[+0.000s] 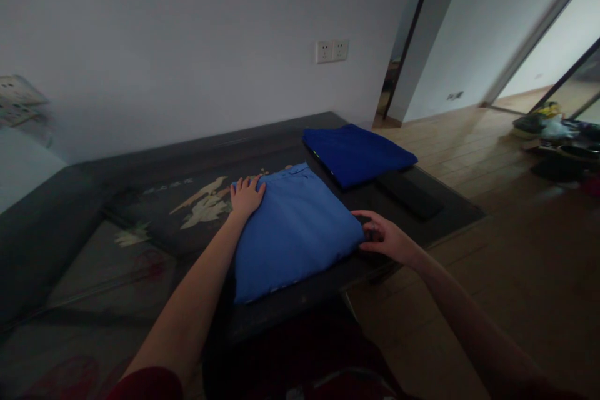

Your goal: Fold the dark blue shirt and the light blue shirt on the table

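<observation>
A folded light blue cloth [295, 225], perhaps a garment, lies in front of me on a dark patterned table [281, 319]. My left hand [247, 198] rests flat on its far left edge, fingers spread. At the right corner of the same cloth is my right hand [384, 237]. Its fingers are curved and apart, with index finger and thumb touching either side of the corner. Behind and to the right lies a folded dark blue cloth [359, 153], untouched by either hand.
A flat black object [409, 195] lies beside the dark blue cloth. The white wall [201, 44] with a double socket [332, 50] rises behind the table. Wooden floor [487, 162] stretches to the right, where bags and mixed items [557, 131] are piled.
</observation>
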Available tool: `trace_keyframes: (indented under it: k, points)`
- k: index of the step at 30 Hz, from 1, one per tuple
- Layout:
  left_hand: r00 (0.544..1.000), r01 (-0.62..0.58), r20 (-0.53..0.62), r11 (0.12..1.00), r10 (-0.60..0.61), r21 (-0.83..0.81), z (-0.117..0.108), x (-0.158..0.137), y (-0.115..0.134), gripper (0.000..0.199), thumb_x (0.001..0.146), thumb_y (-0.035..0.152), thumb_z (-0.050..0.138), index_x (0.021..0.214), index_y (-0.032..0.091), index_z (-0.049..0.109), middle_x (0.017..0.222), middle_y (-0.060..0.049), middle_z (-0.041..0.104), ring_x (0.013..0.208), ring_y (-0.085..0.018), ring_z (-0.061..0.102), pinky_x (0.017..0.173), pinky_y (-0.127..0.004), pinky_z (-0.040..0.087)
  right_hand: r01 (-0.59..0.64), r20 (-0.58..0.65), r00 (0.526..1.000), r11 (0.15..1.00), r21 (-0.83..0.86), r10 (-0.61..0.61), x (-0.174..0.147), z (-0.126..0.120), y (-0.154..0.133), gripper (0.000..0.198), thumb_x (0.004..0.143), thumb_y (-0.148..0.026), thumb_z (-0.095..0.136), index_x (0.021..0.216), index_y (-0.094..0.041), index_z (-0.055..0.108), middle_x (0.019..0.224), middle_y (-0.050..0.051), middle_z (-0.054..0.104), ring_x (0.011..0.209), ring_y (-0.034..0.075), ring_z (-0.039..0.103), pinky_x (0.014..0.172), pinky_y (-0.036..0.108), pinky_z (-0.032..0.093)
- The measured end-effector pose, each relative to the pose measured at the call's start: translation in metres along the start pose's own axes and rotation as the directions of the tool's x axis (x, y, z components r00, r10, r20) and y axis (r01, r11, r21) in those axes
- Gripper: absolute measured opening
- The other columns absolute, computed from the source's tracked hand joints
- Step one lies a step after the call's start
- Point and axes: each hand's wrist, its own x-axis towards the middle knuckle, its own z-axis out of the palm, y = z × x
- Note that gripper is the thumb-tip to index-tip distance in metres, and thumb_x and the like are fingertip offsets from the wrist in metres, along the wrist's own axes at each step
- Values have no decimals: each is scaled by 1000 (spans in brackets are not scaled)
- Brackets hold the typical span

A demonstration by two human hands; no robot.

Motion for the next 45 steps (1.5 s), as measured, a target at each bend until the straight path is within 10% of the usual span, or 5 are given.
trace_keyframes:
  k: [14, 20, 35, 45]
  points:
    - [1000, -3, -9, 1000, 2, -18, 3, 3, -3, 56, 92, 55, 26, 139, 30, 43, 143, -7, 46, 138, -29, 30, 113, -54, 17, -141, -145, 978, 989, 52, 147, -12, -5, 7, 52, 64, -36, 75, 109, -18, 57, 72, 2, 70, 68, 18, 64, 63, 29, 47]
    - [1000, -14, -11, 1000, 14, -8, -1, 0, 0, 55, 92, 53, 27, 138, 29, 44, 142, -7, 48, 136, -30, 32, 112, -55, 20, -16, -230, 973, 985, -173, -25, -15, -1, 13, 34, 68, -44, 72, 90, -19, 66, 83, 5, 65, 71, 18, 59, 63, 30, 47]
    - [1000, -13, -8, 1000, 13, 11, -1, 1, 2, 55, 92, 53, 25, 137, 29, 45, 140, -8, 50, 135, -29, 33, 112, -54, 20, 76, 193, 979, 995, -60, -63, 22, -17, -4, 42, 63, -51, 76, 82, -17, 62, 98, 3, 53, 74, 13, 51, 63, 27, 43]
    - [1000, -8, 3, 1000, 8, 11, -3, 0, 3, 55, 92, 52, 27, 138, 28, 44, 140, -9, 49, 136, -30, 33, 112, -54, 19, 75, 193, 980, 991, -110, -53, 17, -16, -3, 47, 69, -58, 70, 55, -18, 49, 74, -1, 46, 69, 13, 47, 64, 27, 39]
